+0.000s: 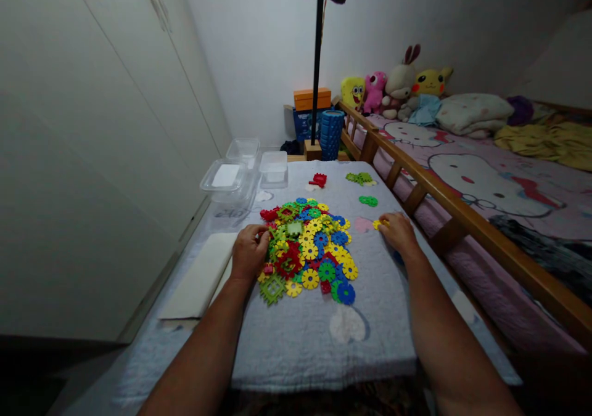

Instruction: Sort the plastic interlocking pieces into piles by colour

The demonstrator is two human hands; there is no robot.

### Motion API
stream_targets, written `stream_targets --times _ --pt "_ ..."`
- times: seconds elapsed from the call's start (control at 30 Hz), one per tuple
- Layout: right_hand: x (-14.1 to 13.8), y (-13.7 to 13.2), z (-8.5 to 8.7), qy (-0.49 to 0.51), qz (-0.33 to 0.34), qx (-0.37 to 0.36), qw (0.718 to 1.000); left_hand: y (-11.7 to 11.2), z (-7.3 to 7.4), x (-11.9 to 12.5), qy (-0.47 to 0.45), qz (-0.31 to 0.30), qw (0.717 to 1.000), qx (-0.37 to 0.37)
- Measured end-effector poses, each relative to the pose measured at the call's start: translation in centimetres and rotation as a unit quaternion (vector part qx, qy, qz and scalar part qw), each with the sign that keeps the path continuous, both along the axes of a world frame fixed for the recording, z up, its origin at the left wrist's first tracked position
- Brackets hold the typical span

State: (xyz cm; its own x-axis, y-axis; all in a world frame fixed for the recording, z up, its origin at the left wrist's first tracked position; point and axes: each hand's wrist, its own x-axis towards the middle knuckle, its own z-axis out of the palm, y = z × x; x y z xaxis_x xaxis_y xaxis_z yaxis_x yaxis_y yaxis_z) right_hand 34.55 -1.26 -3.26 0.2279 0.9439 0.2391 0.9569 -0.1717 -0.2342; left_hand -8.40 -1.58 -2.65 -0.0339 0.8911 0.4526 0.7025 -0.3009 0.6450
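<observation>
A heap of plastic building pieces (309, 251) lies mid-table: notched round discs in yellow, blue and green, plus red and olive-green square ones. At the heap's left edge is my left hand (250, 252), its fingers closed; a bit of red shows by the fingertips, but what they hold is unclear. Off to the right, my right hand (398, 233) pinches a yellow notched disc (377, 224) just over the cloth. Something blue (398, 257) shows partly under that wrist. Behind it lie green discs (369, 201), olive-green pieces (359, 178) and red pieces (319, 180), each grouped by colour.
Clear plastic boxes (274, 168) stand at the table's back left. A folded cream-coloured sheet (200, 275) lies left of my left arm. Along the right runs a bed's wooden rail (430, 209). A black pole (317, 65) rises behind the table, beside a blue foam roller (332, 134).
</observation>
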Motion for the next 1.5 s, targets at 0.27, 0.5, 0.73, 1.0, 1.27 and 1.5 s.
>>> stream_targets --times 0.27,0.5,0.73,1.0,1.27,1.5 --pt "-5.9 0.7 0.7 0.051 0.135 0.07 0.987 0.1 0.1 0.2 0.008 -0.002 1.0 0.002" --pt "-9.4 2.1 -0.8 0.044 0.201 -0.003 0.979 0.0 0.2 0.2 0.001 -0.005 1.0 -0.002" --pt "-9.0 1.7 -0.2 0.035 0.196 0.014 0.98 0.1 0.1 0.2 0.005 -0.008 1.0 0.0" --pt "-3.9 0.8 1.0 0.06 0.138 0.069 0.986 0.1 0.2 0.1 -0.005 -0.005 1.0 -0.001" --pt "2.8 -4.7 3.1 0.068 0.095 -0.061 0.991 -0.1 0.4 0.3 -0.002 -0.01 1.0 0.004" --pt "4.0 -8.4 1.4 0.12 0.1 -0.082 0.984 -0.1 0.3 0.4 0.004 -0.014 1.0 0.008"
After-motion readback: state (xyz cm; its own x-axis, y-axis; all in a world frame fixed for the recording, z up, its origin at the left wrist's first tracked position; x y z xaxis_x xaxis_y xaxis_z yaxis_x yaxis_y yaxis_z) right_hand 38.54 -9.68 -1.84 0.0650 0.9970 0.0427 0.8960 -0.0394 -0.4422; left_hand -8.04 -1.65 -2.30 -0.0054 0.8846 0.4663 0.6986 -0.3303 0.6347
